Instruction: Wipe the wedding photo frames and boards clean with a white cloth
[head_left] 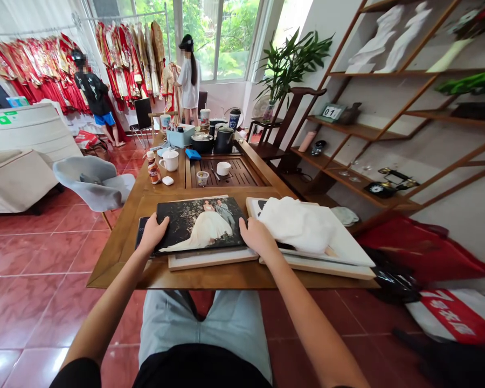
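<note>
A dark wedding photo print (198,222) lies on top of a light wooden frame (210,258) near the front edge of the wooden table (125,242). My left hand (152,233) grips the print's left edge, fingers curled over it. My right hand (255,235) holds the right edge, thumb on top. Just right of my right hand, a crumpled white cloth (297,223) rests on a second stack of white frames (347,250).
Farther back stand a tea tray (230,172), a white cup (170,160), a sauce bottle (153,170), pots and a blue box. A grey chair (92,183) is on the left, wooden shelves (388,129) on the right. Two people stand by red garments at the back.
</note>
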Demonstrator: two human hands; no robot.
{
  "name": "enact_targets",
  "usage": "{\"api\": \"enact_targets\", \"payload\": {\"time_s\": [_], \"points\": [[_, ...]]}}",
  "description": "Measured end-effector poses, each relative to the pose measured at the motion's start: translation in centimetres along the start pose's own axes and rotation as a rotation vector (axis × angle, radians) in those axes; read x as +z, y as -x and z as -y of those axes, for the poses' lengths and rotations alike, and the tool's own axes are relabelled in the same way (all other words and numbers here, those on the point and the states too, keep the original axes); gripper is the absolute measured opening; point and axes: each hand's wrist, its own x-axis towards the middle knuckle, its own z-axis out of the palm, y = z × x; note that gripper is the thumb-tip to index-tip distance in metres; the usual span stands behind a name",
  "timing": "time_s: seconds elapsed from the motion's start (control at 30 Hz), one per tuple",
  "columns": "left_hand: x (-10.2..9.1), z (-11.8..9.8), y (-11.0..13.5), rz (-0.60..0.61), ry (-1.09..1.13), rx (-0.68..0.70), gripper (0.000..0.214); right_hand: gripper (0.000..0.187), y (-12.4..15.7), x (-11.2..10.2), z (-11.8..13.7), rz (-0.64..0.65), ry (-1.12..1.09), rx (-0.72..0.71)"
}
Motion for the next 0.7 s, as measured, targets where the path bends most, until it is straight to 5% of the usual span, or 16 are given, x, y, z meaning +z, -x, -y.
{"api": "enact_targets", "payload": {"time_s": [0.37, 0.7], "points": [[1.0, 0.8, 0.9, -0.033, -0.188, 0.059, 0.025, 0.041, 1.4, 0.7, 0.8, -0.125, 0.251, -0.03], [1.0, 1.2, 0.9, -0.031, -0.128, 0.017, 0.023, 0.046, 1.4, 0.9, 0.8, -0.144, 0.312, -0.103]]}}
